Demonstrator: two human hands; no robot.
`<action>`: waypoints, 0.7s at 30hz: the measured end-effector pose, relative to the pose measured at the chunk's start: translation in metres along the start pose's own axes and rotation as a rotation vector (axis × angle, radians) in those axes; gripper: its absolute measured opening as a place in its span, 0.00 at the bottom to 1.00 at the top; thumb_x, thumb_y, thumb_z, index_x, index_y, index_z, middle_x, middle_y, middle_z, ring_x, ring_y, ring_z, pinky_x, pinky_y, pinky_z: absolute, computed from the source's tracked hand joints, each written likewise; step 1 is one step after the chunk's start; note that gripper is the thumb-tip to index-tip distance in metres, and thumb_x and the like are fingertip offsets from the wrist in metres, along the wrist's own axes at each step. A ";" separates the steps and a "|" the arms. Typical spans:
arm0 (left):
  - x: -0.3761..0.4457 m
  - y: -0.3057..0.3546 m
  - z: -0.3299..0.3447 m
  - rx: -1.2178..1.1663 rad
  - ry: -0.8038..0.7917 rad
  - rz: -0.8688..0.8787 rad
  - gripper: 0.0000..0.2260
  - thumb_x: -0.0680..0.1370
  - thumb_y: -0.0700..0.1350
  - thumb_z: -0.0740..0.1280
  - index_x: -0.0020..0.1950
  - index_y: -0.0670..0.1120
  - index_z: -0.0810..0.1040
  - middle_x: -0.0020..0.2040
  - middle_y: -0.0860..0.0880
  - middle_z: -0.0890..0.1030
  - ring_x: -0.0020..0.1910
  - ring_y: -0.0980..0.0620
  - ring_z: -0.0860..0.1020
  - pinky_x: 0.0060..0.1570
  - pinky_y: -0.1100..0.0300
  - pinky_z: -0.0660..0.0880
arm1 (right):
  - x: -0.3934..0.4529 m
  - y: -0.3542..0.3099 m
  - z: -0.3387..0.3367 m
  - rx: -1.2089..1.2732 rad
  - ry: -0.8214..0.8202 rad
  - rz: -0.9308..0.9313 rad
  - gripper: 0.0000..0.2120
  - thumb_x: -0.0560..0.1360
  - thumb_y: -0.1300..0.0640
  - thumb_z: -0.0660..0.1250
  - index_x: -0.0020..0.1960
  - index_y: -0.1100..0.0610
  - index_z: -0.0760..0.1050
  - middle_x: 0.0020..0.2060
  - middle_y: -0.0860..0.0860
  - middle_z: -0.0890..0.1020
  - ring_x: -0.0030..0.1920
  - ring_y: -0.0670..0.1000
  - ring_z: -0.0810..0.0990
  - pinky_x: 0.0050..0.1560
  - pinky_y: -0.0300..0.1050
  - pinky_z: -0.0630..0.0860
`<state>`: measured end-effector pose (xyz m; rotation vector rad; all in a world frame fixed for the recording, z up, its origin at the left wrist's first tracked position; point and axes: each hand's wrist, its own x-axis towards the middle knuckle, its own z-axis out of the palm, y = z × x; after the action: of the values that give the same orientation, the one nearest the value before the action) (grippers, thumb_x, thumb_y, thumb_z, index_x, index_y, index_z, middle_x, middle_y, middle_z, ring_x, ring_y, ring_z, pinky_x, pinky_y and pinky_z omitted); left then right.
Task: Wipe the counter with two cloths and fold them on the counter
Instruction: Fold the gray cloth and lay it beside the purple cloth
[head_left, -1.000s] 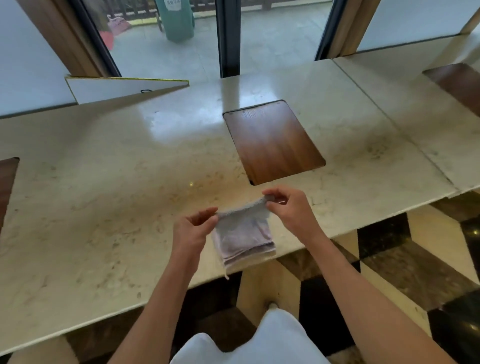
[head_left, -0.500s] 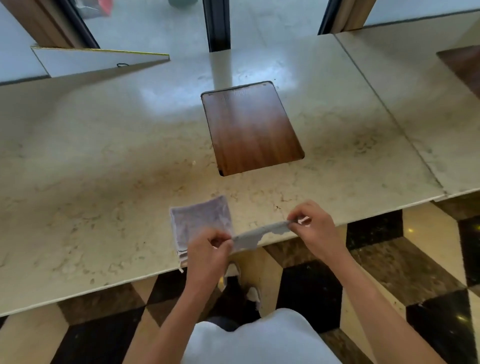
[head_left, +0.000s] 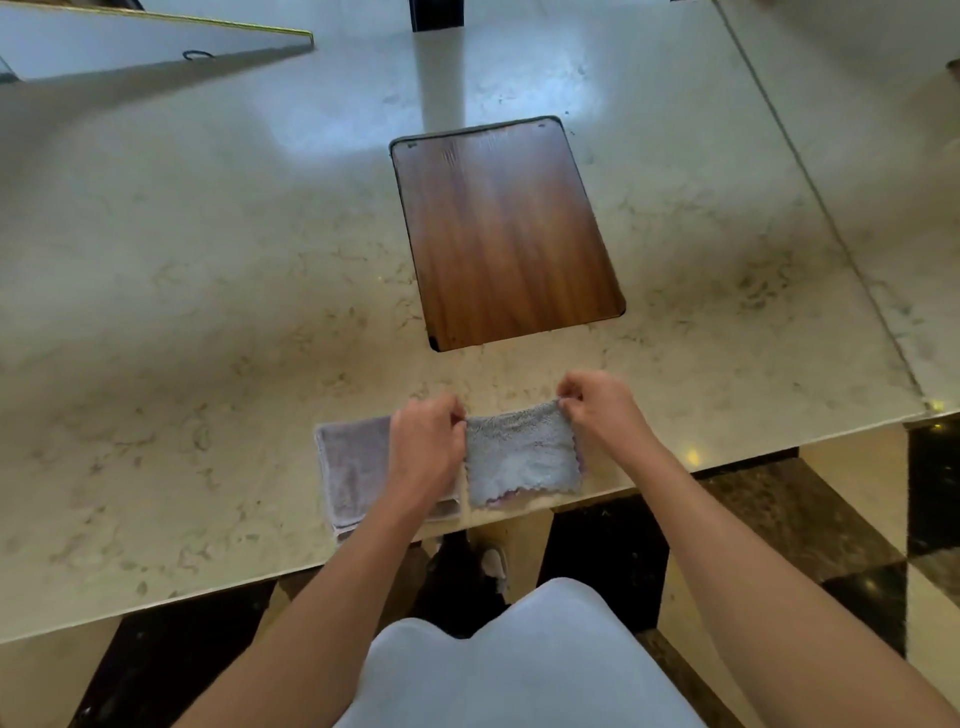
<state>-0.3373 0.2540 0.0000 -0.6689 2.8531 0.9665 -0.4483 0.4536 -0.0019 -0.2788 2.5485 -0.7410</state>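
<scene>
Two small cloths lie side by side near the front edge of the marble counter (head_left: 208, 291). The left one, a folded lilac cloth (head_left: 353, 467), rests flat and is partly hidden by my left wrist. The right one, a grey fluffy cloth (head_left: 522, 457), lies spread on the counter with its scalloped lower edge at the counter's rim. My left hand (head_left: 423, 447) pinches its far left corner. My right hand (head_left: 597, 405) pinches its far right corner.
A wooden panel (head_left: 504, 228) is set into the counter just beyond the cloths. A white board (head_left: 130, 41) leans at the back left. A seam (head_left: 810, 182) splits off another counter slab on the right. Dark and cream floor tiles lie below the front edge.
The folded lilac cloth was set down on the counter. Both hands then lifted the grey cloth held off the edge and laid it flat to the right of the lilac one.
</scene>
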 end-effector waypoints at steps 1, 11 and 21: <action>0.004 -0.001 0.002 0.020 0.004 0.009 0.02 0.76 0.42 0.72 0.44 0.48 0.82 0.41 0.50 0.84 0.42 0.50 0.78 0.50 0.50 0.76 | 0.003 -0.001 0.001 -0.002 0.006 0.006 0.02 0.77 0.62 0.71 0.48 0.56 0.81 0.42 0.50 0.80 0.46 0.53 0.81 0.49 0.48 0.79; -0.017 0.000 0.005 0.053 0.007 0.019 0.02 0.76 0.39 0.71 0.45 0.44 0.79 0.42 0.49 0.78 0.43 0.49 0.74 0.46 0.53 0.72 | -0.023 0.008 0.006 0.043 0.072 0.175 0.06 0.79 0.59 0.68 0.43 0.56 0.76 0.38 0.51 0.81 0.40 0.52 0.80 0.37 0.45 0.75; -0.078 -0.002 0.029 0.154 -0.080 -0.007 0.05 0.73 0.40 0.74 0.44 0.46 0.79 0.43 0.50 0.74 0.42 0.49 0.70 0.41 0.54 0.73 | -0.061 0.025 0.018 -0.001 -0.132 0.241 0.09 0.75 0.57 0.70 0.40 0.59 0.72 0.37 0.53 0.80 0.40 0.56 0.79 0.39 0.50 0.73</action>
<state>-0.2686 0.2998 -0.0096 -0.6104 2.8160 0.7443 -0.3884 0.4855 -0.0060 -0.0183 2.4026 -0.6077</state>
